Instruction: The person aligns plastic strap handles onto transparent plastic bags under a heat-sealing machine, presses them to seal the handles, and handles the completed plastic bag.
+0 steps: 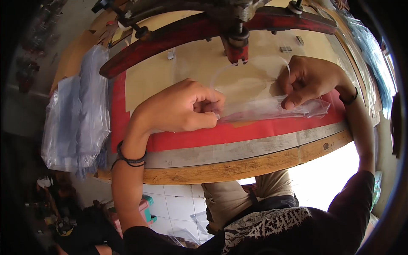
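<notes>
A clear plastic sheet (255, 109) stretches between my two hands over the work surface, its upper part bowed into a curved edge. My left hand (182, 107) pinches its left end between thumb and curled fingers. At the other end, my right hand (309, 81) has its fingers bent around the plastic, with the thumb pressing near the folded, layered right part. Beneath lie a tan board (146, 87) and a red mat (178, 141). Small metal pieces, one a dark clip-like piece (285, 49), sit on the board beyond my hands.
A red metal bar (178, 39) with a central clamp (236, 44) spans the surface just beyond my hands. Stacked clear plastic (76, 117) overhangs the left side; more plastic (369, 51) lies at right. The wooden table edge (221, 170) is near my body. Another person (87, 229) is at lower left.
</notes>
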Demonstrator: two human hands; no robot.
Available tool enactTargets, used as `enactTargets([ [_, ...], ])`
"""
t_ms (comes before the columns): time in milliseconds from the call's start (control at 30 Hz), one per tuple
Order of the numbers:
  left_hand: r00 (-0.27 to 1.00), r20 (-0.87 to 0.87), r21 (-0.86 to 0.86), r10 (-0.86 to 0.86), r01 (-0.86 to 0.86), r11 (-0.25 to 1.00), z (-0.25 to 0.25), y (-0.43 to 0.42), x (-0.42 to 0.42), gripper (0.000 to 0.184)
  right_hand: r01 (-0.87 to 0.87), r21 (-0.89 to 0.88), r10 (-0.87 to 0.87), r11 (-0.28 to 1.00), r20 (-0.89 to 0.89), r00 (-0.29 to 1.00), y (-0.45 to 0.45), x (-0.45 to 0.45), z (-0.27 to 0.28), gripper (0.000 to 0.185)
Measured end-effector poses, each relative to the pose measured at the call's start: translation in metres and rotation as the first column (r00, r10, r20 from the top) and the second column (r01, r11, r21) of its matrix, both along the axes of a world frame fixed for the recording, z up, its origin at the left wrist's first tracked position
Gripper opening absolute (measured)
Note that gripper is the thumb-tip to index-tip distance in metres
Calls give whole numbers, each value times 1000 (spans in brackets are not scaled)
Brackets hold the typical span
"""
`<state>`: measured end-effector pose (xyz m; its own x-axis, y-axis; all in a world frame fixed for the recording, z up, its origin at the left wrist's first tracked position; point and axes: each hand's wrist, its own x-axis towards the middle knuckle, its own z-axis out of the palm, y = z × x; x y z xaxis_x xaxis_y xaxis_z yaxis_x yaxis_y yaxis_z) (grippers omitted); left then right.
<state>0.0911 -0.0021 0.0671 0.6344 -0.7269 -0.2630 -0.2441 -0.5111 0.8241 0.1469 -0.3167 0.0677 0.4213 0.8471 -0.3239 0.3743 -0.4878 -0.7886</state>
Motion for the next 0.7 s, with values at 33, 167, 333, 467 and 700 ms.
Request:
enactTargets([
  [33, 1000, 19, -5, -6, 6, 1000, -2, 0, -1, 9, 18, -11, -18, 1000, -2, 1000, 0, -2, 0, 27],
  [167, 1000, -8, 22, -9, 9, 1000, 4, -3, -2, 9, 12, 18, -11, 1000, -45, 999, 0, -2, 1, 24],
  [333, 999, 16, 24, -38, 38, 999, 3, -1, -1, 10, 17, 5, -17, 1000, -46, 999, 2, -4, 2, 25],
  [467, 999, -4, -17, -36, 36, 999, 1, 1, 1, 11, 20, 6, -20, 1000, -36, 999, 1, 0, 1, 28],
  [700, 998, -60, 2, -22, 22, 1000, 3, 0, -1, 10, 29, 27, -28, 999, -46, 999, -2, -3, -5, 24],
])
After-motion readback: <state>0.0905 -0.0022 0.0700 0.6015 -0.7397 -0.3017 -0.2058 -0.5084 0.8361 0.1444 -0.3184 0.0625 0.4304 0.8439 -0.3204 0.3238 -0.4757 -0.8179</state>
